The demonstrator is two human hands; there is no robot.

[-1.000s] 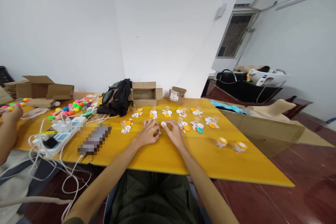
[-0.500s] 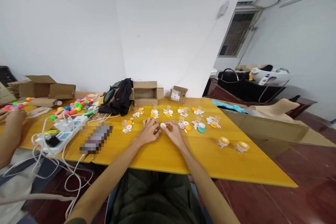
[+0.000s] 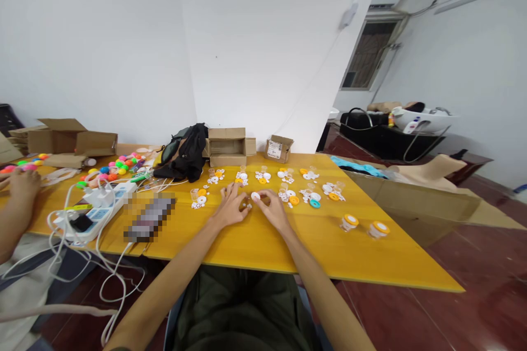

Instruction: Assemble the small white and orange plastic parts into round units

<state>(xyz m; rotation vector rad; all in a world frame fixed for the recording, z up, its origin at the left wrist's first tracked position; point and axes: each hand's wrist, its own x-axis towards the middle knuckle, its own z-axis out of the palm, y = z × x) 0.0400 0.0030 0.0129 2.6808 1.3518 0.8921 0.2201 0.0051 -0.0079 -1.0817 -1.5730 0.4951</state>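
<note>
A: What is the right hand [image 3: 272, 208] doing?

B: It pinches a little white disc [image 3: 256, 196] with its thumb and finger. The disc sits right at the fingertips, over the yellow table [image 3: 255, 252].

A: And the left hand [image 3: 231, 208]?

B: It is just left of that pinch. Its fingers are bent, and a tiny white bit [image 3: 249, 206] shows by the tips. I can't tell if they squeeze it.

A: How do you do this part well?

B: I'd hold the disc softly by its edge, so it doesn't pop out. I'd leave its flat side easy to see. Hands should be low too, so a dropped bit can't roll far.

A: What could get bumped?

B: Just right of the pinch is an orange ring [image 3: 293, 200], and past that a teal ring [image 3: 315, 204]. The right knuckles should mind those. Left of the left hand there is a clear cup [image 3: 194, 194].

A: Anything farther off?

B: Yes, a cup with an orange lid [image 3: 349, 221], well to the right of the pinch and closer to the person. It's out of the way.
</note>
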